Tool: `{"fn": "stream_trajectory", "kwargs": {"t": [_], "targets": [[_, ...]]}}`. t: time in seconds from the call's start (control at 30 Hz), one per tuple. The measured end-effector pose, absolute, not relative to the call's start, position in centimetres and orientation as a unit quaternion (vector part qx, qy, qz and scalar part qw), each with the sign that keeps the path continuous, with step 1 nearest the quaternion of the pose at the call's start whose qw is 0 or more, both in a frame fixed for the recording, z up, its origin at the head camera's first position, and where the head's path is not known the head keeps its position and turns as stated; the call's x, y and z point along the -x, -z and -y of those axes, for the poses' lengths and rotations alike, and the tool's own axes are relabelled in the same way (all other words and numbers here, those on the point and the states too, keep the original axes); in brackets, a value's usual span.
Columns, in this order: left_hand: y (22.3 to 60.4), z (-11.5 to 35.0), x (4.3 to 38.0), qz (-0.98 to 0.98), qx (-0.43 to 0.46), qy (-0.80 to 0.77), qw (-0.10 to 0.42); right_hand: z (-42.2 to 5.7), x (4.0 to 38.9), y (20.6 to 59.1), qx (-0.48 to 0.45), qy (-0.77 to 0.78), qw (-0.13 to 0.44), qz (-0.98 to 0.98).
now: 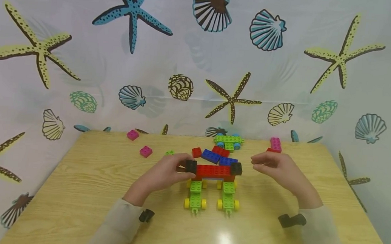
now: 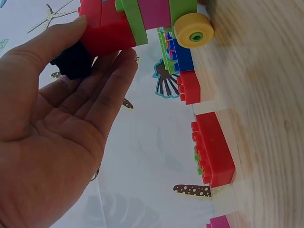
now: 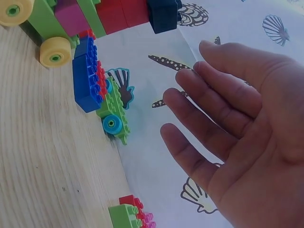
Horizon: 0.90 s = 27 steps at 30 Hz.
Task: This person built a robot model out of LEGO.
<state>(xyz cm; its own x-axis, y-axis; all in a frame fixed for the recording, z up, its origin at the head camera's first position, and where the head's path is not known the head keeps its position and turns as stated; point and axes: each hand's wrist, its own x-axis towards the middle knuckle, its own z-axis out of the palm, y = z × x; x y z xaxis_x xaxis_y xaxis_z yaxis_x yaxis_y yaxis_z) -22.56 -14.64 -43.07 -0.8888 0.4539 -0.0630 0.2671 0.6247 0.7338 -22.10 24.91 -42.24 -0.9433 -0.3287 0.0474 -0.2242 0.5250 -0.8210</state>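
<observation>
A toy brick build stands at the table's middle: a row of red bricks (image 1: pixel 214 171) on two green wheeled bases (image 1: pixel 195 200) with yellow wheels (image 2: pixel 194 31). Pink and green layers lie below the red in the wrist views. One black brick (image 1: pixel 191 166) caps the left end, another black brick (image 3: pixel 163 15) the right end. My left hand (image 1: pixel 164 174) holds the left end, thumb against the red and black bricks, fingers curved around the other side. Apart from the build, to its right, my right hand (image 1: pixel 282 169) has loosely extended fingers and holds nothing.
Behind the build lie blue bricks (image 1: pixel 210 156), red bricks (image 1: pixel 220 151) and a green base with blue wheels (image 1: pixel 229 139). Pink bricks (image 1: pixel 145 151) are at the back left, another pink brick (image 1: pixel 276 144) at the back right. A patterned cloth (image 1: pixel 162 116) hangs behind the table.
</observation>
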Motion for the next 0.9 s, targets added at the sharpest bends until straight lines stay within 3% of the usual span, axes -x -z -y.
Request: {"fn": "stream_trajectory", "kwargs": {"t": [0.43, 0.9], "targets": [[43.2, 15.7, 22.3, -0.895, -0.191, -0.386, 0.118, -27.4, 22.8, 41.4, 0.096, 0.445, 0.023, -0.890], [43.4, 15.6, 22.0, -0.885, -0.168, -0.417, 0.121, -29.3, 26.2, 41.2, 0.001, 0.427, -0.025, -0.904]]}}
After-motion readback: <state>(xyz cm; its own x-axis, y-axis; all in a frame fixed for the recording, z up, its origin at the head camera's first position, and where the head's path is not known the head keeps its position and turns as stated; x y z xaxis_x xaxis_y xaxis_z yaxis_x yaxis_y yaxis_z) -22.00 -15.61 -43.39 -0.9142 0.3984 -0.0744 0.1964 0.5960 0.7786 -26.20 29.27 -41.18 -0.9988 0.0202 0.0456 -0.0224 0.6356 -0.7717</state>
